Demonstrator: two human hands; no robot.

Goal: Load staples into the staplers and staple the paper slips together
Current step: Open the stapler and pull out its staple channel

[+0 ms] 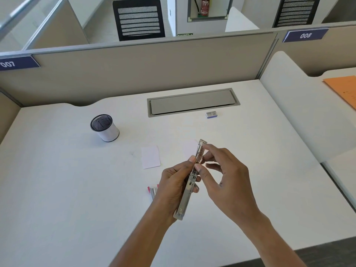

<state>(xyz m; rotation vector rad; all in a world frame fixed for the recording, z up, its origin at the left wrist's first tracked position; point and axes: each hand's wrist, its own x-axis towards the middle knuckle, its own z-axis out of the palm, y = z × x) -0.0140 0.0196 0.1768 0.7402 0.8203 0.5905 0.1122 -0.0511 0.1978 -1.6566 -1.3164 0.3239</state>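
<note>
My left hand (pixel 173 185) holds a grey stapler (pixel 187 191) swung fully open, its metal staple channel pointing up and away. My right hand (pixel 225 174) pinches at the channel with thumb and forefinger; I cannot tell whether a staple strip is between them. A pink stapler (pixel 152 191) lies on the desk, partly hidden behind my left hand. One white paper slip (pixel 150 157) lies flat to the left, another slip (pixel 190 148) sits behind the stapler's tip. A small staple box (pixel 211 114) rests near the cable tray.
A mesh pen cup (pixel 105 127) stands at the left on the white desk (pixel 67 180). A grey cable tray lid (pixel 193 103) is set into the desk at the back. Beige partition panels (pixel 144 68) enclose it. An orange folder (pixel 344 89) lies on the neighbouring desk.
</note>
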